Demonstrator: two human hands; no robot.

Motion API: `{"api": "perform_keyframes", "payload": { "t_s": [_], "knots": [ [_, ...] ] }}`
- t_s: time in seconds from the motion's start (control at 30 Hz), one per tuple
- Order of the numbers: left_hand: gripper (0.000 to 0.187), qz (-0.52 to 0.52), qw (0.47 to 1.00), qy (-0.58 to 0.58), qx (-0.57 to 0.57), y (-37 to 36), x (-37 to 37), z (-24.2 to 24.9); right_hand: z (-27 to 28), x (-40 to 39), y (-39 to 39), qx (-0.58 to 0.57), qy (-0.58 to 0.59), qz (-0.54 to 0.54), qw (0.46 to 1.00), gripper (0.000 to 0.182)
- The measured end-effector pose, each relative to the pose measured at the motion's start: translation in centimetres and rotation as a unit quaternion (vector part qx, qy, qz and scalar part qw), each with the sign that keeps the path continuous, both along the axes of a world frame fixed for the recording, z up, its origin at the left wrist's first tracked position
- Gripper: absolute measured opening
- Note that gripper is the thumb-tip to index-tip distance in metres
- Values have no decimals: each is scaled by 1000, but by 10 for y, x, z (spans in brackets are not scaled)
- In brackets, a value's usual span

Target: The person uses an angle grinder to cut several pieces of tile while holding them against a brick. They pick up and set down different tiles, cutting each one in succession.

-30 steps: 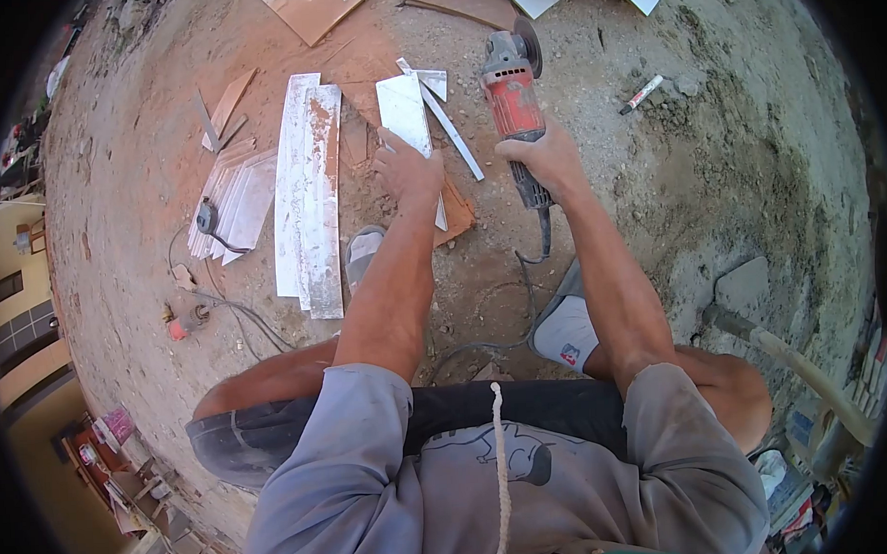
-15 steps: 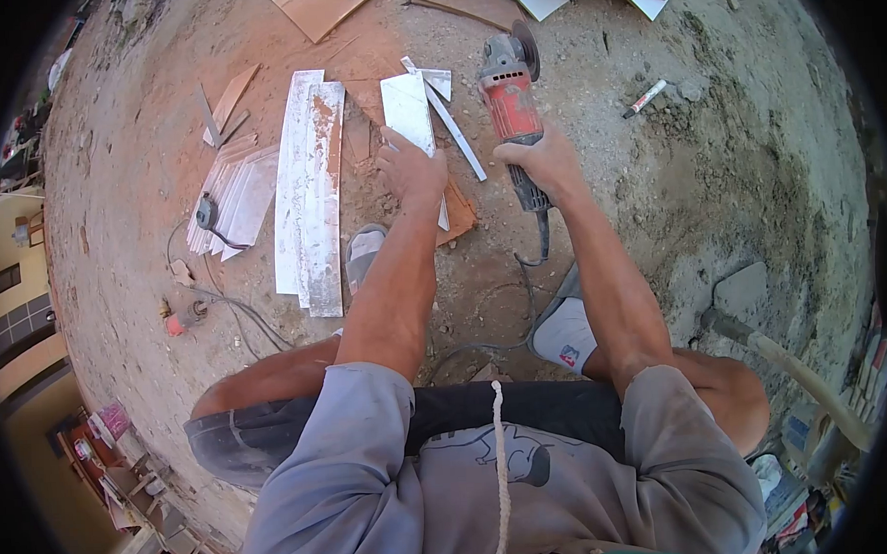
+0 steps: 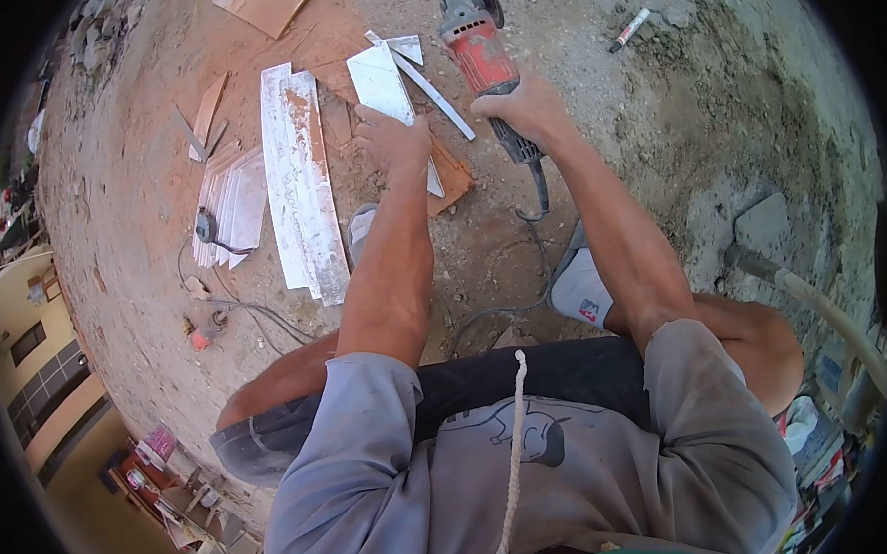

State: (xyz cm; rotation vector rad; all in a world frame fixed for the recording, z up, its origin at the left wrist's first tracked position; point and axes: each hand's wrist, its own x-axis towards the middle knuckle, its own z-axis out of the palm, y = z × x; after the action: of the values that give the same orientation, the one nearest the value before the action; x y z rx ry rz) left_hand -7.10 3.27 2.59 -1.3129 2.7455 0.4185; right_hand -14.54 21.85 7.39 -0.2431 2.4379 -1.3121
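My right hand is closed around the body of a red and grey angle grinder; its disc, at the top edge of the view, is held up and away from the tiles. My left hand grips a white tile piece, fingers over its left edge. Beside that piece lies a thin white tile strip, and an orange-brown tile piece shows beneath it. Long white tile strips lie stacked left of my left hand.
Further left, a fan of stacked tiles carries a small dark round object. A grey cord runs from the grinder past my foot. A white and red tube lies at upper right, a shovel at right.
The view has shifted and turned slightly, so the tiles and grinder appear higher and further left. Both hands keep their holds; the grinder stays right of the tile piece.
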Motion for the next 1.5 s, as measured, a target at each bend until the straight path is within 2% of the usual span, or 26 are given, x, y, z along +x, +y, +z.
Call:
{"api": "perform_keyframes", "payload": {
  "t_s": [0.23, 0.3, 0.53, 0.6, 0.73, 0.9, 1.03, 1.23, 1.3, 1.4, 1.5],
  "knots": [
    [111, 13, 1000, 8, 12, -3, -2, -4, -6, 0, 0, 0, 18, -21, 1000, 67],
    [109, 9, 1000, 1, 0, -2, -2, -5, -2, -2, 1, -9, -49, 2, 999, 89],
    [107, 10, 1000, 5, -16, -1, -2, -4, 3, 1, 0, -12, -31, -1, 999, 82],
    [107, 12, 1000, 1, -12, -1, -2, -3, -3, 1, 0, -1, -12, -9, 1000, 65],
    [106, 20, 1000, 1, -18, 2, -2, -1, -3, -1, -1, -19, -3, 4, 1000, 66],
    [104, 27, 1000, 7, -13, -1, -2, -4, 5, -2, -3, -10, -44, 16, 999, 71],
    [101, 37, 999, 2, -1, 0, -2, -2, 10, -3, -11, -1, -18, 21, 1000, 74],
    [98, 50, 999, 20, -2, 4, -2, 1, 0, -11, -32, -3, -8, 79, 997, 77],
    [97, 53, 998, 22, -5, 5, -3, 0, 4, -16, -40, 34, -46, 120, 991, 79],
    [95, 61, 998, 32, -7, 5, -3, -4, 12, -21, -53, 23, -58, 156, 986, 81],
    [93, 59, 997, 43, -10, 4, -1, -10, -6, -24, -68, 46, -39, 162, 985, 80]
  ]
}}
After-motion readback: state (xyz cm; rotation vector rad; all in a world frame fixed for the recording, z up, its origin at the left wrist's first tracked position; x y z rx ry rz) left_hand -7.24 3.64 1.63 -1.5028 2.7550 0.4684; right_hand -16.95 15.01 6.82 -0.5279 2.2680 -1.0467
